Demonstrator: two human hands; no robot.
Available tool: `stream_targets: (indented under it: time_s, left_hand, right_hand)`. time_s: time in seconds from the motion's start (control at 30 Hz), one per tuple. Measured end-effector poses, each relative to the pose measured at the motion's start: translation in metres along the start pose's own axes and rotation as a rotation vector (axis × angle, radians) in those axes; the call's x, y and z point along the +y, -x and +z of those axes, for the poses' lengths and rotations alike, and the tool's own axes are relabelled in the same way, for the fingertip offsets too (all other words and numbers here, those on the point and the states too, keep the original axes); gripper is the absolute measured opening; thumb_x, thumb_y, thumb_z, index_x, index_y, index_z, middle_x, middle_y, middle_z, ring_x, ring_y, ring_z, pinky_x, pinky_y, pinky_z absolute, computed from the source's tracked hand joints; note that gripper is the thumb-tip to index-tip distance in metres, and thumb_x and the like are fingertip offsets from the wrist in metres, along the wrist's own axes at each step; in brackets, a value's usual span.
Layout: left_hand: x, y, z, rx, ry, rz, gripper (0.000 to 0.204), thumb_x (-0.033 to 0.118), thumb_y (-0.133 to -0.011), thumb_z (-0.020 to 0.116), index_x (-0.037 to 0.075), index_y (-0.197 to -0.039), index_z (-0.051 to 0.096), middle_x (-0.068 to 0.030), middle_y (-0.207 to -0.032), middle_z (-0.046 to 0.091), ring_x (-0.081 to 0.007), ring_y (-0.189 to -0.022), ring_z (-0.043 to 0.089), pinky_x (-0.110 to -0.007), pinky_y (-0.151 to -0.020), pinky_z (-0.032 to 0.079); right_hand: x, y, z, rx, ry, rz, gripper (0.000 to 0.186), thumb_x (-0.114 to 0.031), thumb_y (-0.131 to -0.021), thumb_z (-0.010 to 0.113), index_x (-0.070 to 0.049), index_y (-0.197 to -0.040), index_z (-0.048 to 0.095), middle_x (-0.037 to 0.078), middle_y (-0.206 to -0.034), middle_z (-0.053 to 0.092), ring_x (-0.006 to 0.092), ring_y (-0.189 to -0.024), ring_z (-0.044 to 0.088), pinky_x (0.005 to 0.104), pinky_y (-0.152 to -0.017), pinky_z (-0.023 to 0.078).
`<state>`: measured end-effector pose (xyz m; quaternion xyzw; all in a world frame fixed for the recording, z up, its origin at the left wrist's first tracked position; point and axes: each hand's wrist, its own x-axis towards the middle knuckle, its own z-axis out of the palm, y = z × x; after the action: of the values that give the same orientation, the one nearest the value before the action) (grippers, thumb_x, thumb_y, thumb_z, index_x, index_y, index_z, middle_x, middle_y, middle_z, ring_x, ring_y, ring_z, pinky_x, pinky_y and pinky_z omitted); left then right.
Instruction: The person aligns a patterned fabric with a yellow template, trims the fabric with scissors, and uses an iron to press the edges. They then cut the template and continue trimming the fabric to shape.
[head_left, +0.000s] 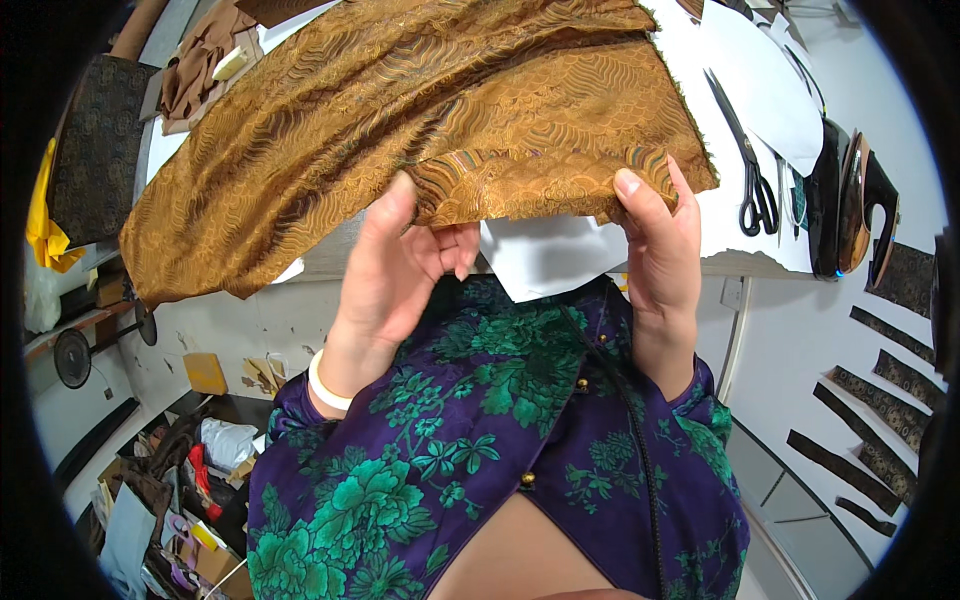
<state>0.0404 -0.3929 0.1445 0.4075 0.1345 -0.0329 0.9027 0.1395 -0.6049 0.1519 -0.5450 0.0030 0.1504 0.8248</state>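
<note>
Cloth (560,85) across the table (745,263), near edge lifted: right hand (662,235) pinches it, thumb on top; left hand (385,255) curls loosely at the left, firm grip or not, can't tell. Uneven tension could skew that edge; tugging might fray it.

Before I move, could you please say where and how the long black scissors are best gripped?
Probably by the looped handles of the long black scissors, from the near side with the right hand: they lie flat, loops nearest, blades pointing away.
</note>
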Motion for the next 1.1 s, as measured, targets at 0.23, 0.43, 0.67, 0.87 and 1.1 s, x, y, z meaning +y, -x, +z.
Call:
stream_targets:
  time_s: [0.23,0.43,0.67,0.87,1.1]
  left_hand:
    - [-0.012,-0.004,0.026,0.101,-0.103,0.109,0.024,0.028,-0.1,0.059,0.005,-0.107,0.057,-0.0012,-0.071,0.053,-0.011,-0.055,0.047,-0.024,-0.048,0.034]
    - [-0.011,-0.008,0.04,0.231,-0.22,0.271,0.012,0.016,-0.1,0.062,0.006,-0.102,0.056,0.0015,-0.07,0.054,-0.0078,-0.048,0.044,-0.024,-0.044,0.032]
    - [-0.011,-0.008,0.032,0.158,-0.243,0.255,0.014,0.019,-0.102,0.059,0.006,-0.104,0.057,0.0,-0.068,0.054,-0.0083,-0.049,0.045,-0.024,-0.045,0.033]
    - [-0.013,-0.006,0.026,0.145,-0.143,0.261,0.016,0.017,-0.101,0.06,0.003,-0.109,0.059,-0.0022,-0.077,0.059,-0.0091,-0.058,0.05,-0.024,-0.048,0.037]
    - [-0.012,-0.007,0.025,0.121,-0.191,0.215,0.019,0.021,-0.103,0.056,0.004,-0.112,0.058,-0.0002,-0.068,0.054,-0.0088,-0.056,0.046,-0.024,-0.049,0.033]
  right_hand:
    - [0.002,0.003,0.001,-0.018,-0.028,0.021,0.041,-0.011,-0.088,0.073,0.002,-0.124,0.061,0.006,-0.113,0.068,0.0121,-0.102,0.062,0.028,-0.095,0.047]
    - [0.002,0.001,-0.002,-0.089,-0.012,-0.039,0.035,-0.011,-0.091,0.07,0.001,-0.123,0.062,0.005,-0.111,0.069,0.01,-0.098,0.062,0.026,-0.091,0.047]
    - [0.005,-0.002,-0.008,-0.122,-0.069,-0.012,0.019,-0.021,-0.099,0.063,-0.005,-0.109,0.065,-0.006,-0.084,0.057,-0.0001,-0.067,0.042,0.0177,-0.055,0.031]
    - [0.004,-0.001,-0.011,-0.14,-0.063,-0.005,0.016,-0.023,-0.101,0.06,-0.007,-0.101,0.064,-0.008,-0.078,0.053,0.0002,-0.063,0.039,0.0178,-0.053,0.029]
    - [0.005,-0.002,-0.013,-0.141,-0.087,0.013,0.017,-0.024,-0.101,0.06,-0.008,-0.097,0.063,-0.008,-0.078,0.053,0.0009,-0.063,0.04,0.0181,-0.054,0.03]
